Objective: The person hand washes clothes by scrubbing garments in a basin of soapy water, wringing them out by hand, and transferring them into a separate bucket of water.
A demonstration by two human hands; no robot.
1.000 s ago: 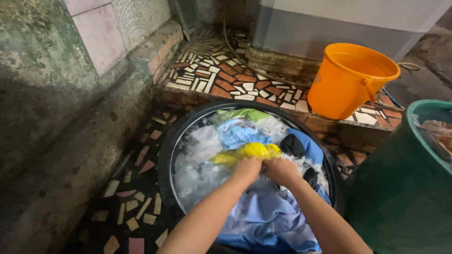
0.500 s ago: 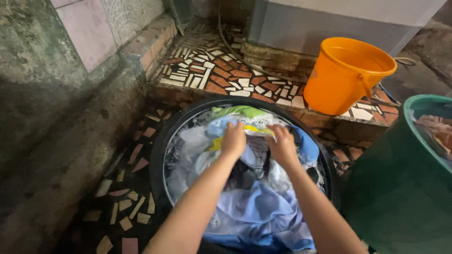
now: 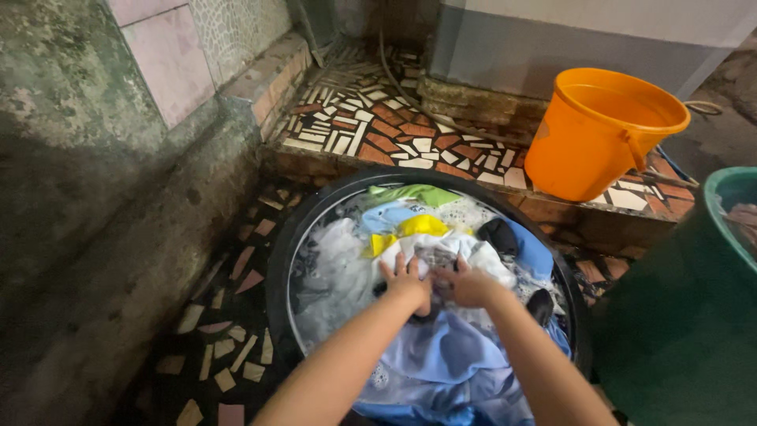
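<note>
Both hands were in the black wash basin (image 3: 277, 260) among soapy laundry. Left hand (image 3: 407, 282) lay fingers spread on a white garment (image 3: 441, 256); right hand (image 3: 465, 285) was closed, gripping the same cloth. That garment lay at twelve o'clock from both hands, touching them, neither nearer. Orange bucket (image 3: 599, 134) stood at two o'clock, well apart.

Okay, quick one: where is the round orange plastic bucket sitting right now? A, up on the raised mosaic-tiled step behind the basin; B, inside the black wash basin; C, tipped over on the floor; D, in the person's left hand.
A: the round orange plastic bucket stands upright on the raised mosaic-tiled step, beyond the round black wash basin, while both hands press on the clothes.
</note>
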